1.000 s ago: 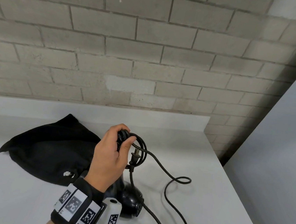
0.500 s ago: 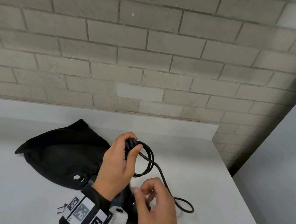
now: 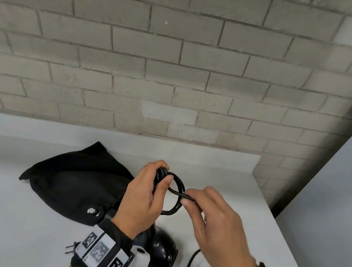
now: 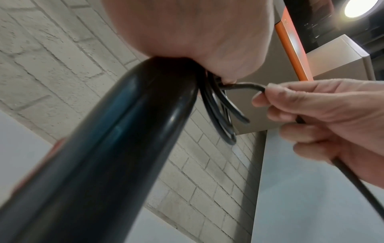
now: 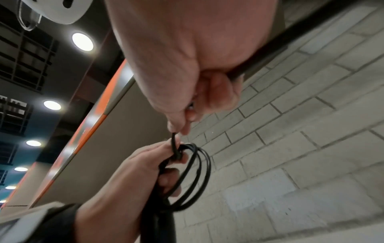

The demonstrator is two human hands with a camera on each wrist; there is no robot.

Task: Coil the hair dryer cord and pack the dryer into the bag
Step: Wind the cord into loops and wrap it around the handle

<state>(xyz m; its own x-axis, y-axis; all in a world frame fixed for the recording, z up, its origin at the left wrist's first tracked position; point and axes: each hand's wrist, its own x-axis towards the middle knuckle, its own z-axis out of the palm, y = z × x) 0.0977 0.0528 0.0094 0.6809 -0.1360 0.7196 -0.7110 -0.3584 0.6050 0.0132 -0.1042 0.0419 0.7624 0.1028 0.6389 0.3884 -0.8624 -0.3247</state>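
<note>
My left hand [image 3: 144, 197] is clenched around the black hair dryer's handle [image 4: 108, 148] and pins several loops of the cord [image 3: 176, 195] against its top end, the dryer [image 3: 161, 253] hanging head-down with its round body just above the white counter [image 3: 220, 177]. My right hand [image 3: 215, 222] pinches the next stretch of cord between thumb and forefinger right beside the coil, the loose remainder trailing down under my palm toward the counter edge. The black bag [image 3: 74, 179] lies flat on the counter to the left, just behind my left wrist.
</note>
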